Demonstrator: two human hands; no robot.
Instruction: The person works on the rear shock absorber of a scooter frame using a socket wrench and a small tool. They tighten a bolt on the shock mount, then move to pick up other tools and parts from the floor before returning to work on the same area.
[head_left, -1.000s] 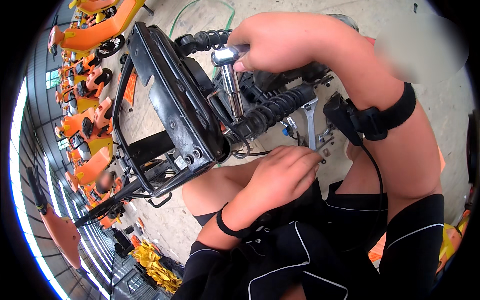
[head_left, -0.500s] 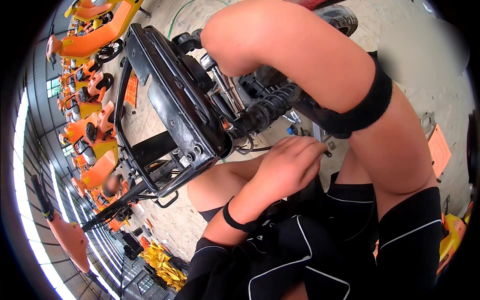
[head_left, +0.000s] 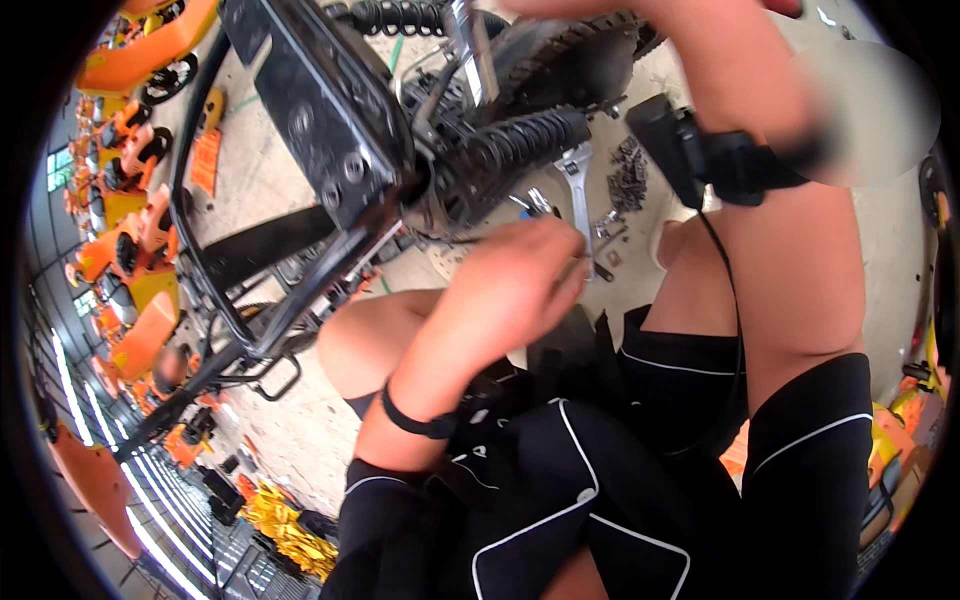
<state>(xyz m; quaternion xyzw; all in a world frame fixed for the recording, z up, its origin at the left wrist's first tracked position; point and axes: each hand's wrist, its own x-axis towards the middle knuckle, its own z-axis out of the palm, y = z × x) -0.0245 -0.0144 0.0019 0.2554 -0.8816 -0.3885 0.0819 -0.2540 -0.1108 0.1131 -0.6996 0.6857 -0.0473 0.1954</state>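
Passage: floor, past lower edge of black frame. Obstacles: shock absorber off frame's lower right corner; wrench, dark chain-like heap, farther right.

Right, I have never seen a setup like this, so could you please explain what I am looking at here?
There is no robot: these are a person's bare hands, seen from a wide camera worn on the head and looking down, so straight edges bend near the rim. The left hand is curled above the lap; blur hides whether its fingers hold anything. The right hand is mostly cut off at the top, beside a shiny metal tool; its grip can't be seen.

In front stand a black metal frame and a black spring. On the concrete floor lie a silver wrench and small dark parts. Orange scooters line the left side.
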